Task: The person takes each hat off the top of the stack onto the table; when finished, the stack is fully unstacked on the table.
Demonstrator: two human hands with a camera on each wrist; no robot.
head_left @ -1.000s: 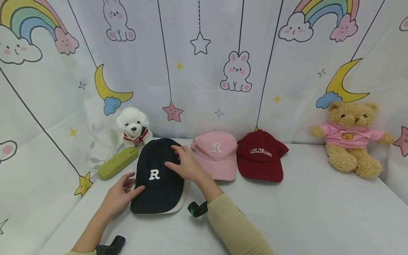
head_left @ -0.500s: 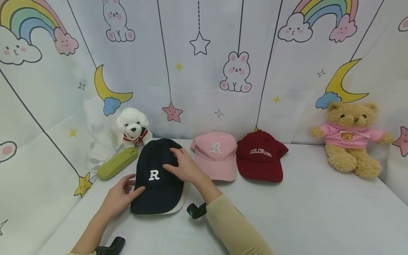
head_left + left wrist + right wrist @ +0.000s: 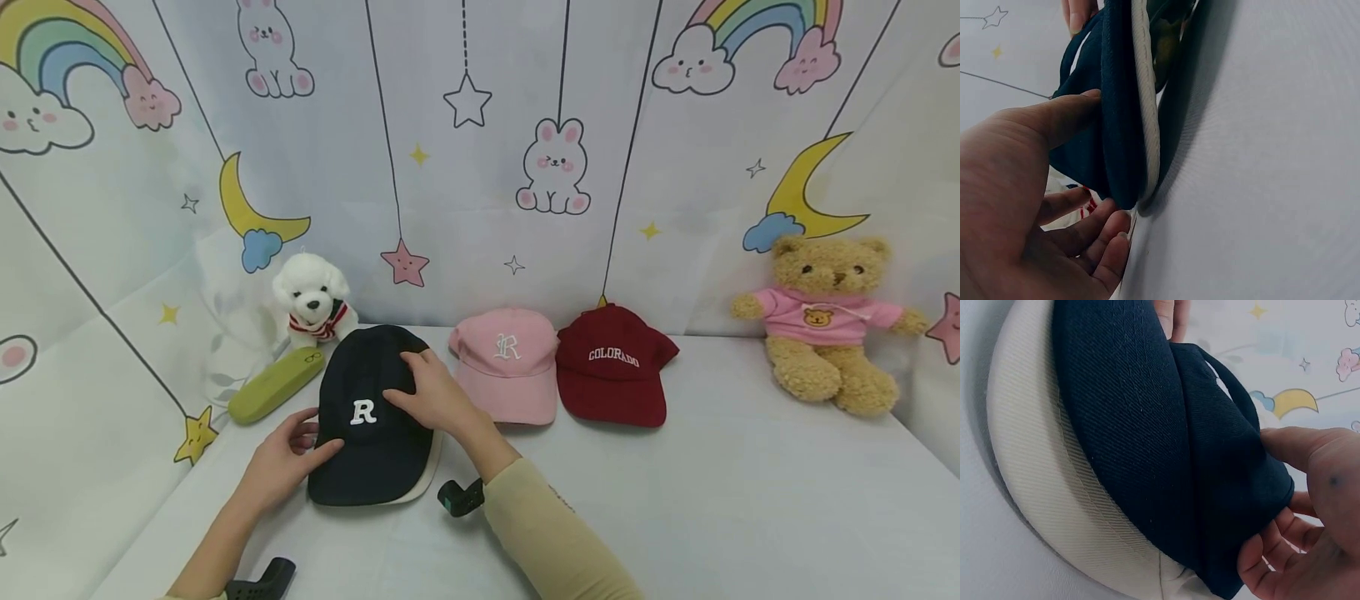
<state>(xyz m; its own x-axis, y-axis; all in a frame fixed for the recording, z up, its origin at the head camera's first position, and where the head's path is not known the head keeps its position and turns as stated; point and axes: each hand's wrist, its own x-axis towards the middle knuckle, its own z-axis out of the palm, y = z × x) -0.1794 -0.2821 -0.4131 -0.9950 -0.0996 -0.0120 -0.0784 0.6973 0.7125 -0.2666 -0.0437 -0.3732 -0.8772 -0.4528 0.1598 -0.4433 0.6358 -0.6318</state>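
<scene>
A navy cap [image 3: 375, 454] with a white letter R lies on the white table, brim toward me. Beneath it a cream cap [image 3: 1029, 425] shows its brim along the right wrist view's left side. My left hand [image 3: 281, 462] holds the navy cap's left side, thumb on top near the brim and fingers bent at the edge. On the crown's right side, my right hand [image 3: 431, 392] grips with its thumb on the front and fingers farther back. In the right wrist view, that hand's fingertips curl at the navy cloth's edge. Most of the cream cap is hidden.
Right of the navy cap stand a pink cap [image 3: 506, 392] and a dark red cap [image 3: 611, 396], side by side. A white toy dog [image 3: 311, 292] and a green pouch [image 3: 273, 387] sit at the back left. A teddy bear [image 3: 832, 329] sits far right.
Almost nothing differs. Both hands keep their places on the navy cap; the right hand has shifted very slightly left. The view has moved a touch.
</scene>
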